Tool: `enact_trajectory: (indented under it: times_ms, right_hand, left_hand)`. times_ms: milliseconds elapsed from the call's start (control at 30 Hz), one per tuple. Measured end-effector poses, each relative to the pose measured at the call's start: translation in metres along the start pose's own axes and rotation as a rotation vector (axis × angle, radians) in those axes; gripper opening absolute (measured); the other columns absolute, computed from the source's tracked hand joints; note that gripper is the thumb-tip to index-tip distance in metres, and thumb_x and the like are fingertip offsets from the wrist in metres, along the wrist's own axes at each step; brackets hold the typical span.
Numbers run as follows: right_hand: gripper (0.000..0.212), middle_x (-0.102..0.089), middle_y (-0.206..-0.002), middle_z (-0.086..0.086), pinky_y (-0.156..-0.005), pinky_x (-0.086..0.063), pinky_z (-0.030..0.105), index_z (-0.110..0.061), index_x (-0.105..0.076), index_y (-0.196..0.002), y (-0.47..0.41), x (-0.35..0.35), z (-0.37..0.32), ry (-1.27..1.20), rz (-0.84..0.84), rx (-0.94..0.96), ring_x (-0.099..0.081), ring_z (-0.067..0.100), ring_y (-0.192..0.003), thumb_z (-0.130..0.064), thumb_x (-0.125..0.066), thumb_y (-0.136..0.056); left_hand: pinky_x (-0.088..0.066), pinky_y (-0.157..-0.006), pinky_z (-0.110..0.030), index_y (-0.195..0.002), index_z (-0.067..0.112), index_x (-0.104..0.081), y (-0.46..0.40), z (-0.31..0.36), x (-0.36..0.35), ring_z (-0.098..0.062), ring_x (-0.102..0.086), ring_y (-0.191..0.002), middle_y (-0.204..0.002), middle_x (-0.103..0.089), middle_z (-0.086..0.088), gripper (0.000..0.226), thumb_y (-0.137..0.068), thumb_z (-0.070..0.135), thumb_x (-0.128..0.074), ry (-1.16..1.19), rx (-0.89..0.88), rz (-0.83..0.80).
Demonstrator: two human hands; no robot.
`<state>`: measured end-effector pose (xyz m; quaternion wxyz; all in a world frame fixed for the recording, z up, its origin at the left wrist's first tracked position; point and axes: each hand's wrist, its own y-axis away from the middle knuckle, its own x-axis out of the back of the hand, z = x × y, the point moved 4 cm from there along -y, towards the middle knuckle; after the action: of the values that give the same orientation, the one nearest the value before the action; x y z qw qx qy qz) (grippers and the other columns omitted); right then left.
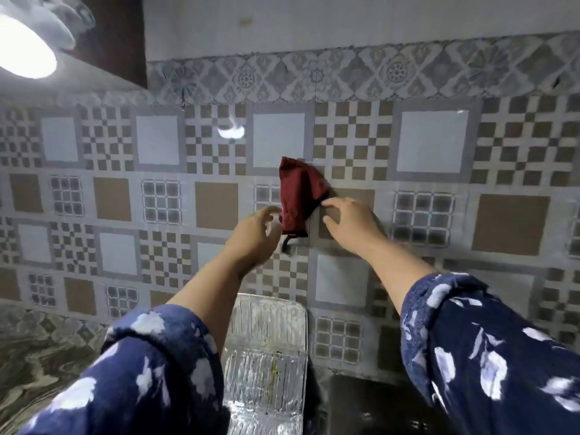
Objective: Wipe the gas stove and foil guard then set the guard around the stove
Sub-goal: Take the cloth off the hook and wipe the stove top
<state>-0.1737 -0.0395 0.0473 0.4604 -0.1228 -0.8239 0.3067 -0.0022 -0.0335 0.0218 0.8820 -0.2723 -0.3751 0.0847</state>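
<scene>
A dark red cloth [298, 196] hangs on the patterned tile wall, with a small black hook [287, 244] showing just under it. My left hand [254, 233] is raised at the cloth's lower left edge, fingers apart, holding nothing. My right hand [348, 222] is at the cloth's right edge with its fingertips touching the fabric; no firm grip shows. Below, between my forearms, a ribbed silver foil guard [266, 356] leans folded against the wall. A dark corner of the gas stove [361, 400] shows at the bottom right of the guard.
The tiled wall [157, 196] fills most of the view. A marbled counter [37, 356] lies at the lower left. A bright lamp [22, 48] glares at the top left beside a dark cabinet edge [116, 36]. My blue flowered sleeves cover the lower corners.
</scene>
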Motion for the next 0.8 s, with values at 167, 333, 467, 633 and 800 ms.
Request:
enact_trajectory:
  times_ms: [167, 333, 467, 633, 800]
  right_hand:
    - [0.039, -0.055, -0.125, 0.011, -0.101, -0.034, 0.027, -0.016, -0.058, -0.127, -0.059, -0.026, 0.002, -0.115, 0.248, 0.055, -0.049, 0.026, -0.117, -0.006, -0.056, -0.089]
    - [0.036, -0.059, -0.110, 0.007, -0.091, -0.048, 0.040, -0.025, -0.063, -0.121, -0.081, -0.049, 0.007, -0.138, 0.366, 0.029, -0.053, 0.023, -0.101, -0.009, -0.053, -0.090]
    - [0.033, -0.061, -0.111, 0.009, -0.084, -0.051, 0.040, -0.021, -0.067, -0.116, -0.080, -0.024, -0.005, -0.083, 0.452, 0.106, -0.058, 0.028, -0.101, -0.007, -0.047, -0.093]
    - [0.036, -0.053, -0.108, 0.011, -0.089, -0.049, 0.038, -0.015, -0.067, -0.115, -0.040, 0.019, -0.024, -0.080, 0.415, 0.134, -0.056, 0.026, -0.098, -0.003, -0.041, -0.094]
    - [0.039, -0.041, -0.101, 0.003, -0.094, -0.037, 0.019, -0.013, -0.067, -0.115, 0.052, 0.039, -0.025, -0.092, 0.276, 0.023, -0.052, 0.022, -0.102, 0.001, -0.038, -0.093]
  left_hand:
    - [-0.054, -0.091, -0.040, -0.140, 0.033, -0.033, -0.051, 0.006, -0.024, -0.023, -0.062, -0.106, -0.126, -0.059, -0.003, 0.052, -0.092, 0.036, -0.052, 0.204, -0.004, 0.057]
    - [-0.057, -0.088, -0.040, -0.137, 0.031, -0.041, -0.068, -0.001, -0.030, -0.021, -0.062, -0.105, -0.127, -0.060, -0.004, 0.055, -0.089, 0.009, -0.056, 0.336, 0.001, 0.162]
    - [-0.051, -0.097, -0.042, -0.136, 0.027, -0.047, -0.067, 0.006, -0.012, -0.022, -0.055, -0.119, -0.134, -0.055, -0.004, 0.059, -0.087, -0.006, -0.048, 0.340, -0.033, 0.215]
    - [-0.044, -0.098, -0.028, -0.137, 0.024, -0.047, -0.022, 0.034, 0.003, -0.017, -0.052, -0.120, -0.135, -0.055, -0.002, 0.059, -0.085, -0.005, -0.049, 0.309, -0.038, 0.231]
    - [-0.051, -0.097, -0.035, -0.134, 0.026, -0.051, 0.065, 0.044, -0.014, -0.011, -0.058, -0.104, -0.127, -0.058, 0.001, 0.060, -0.083, -0.005, -0.051, 0.463, 0.065, 0.139]
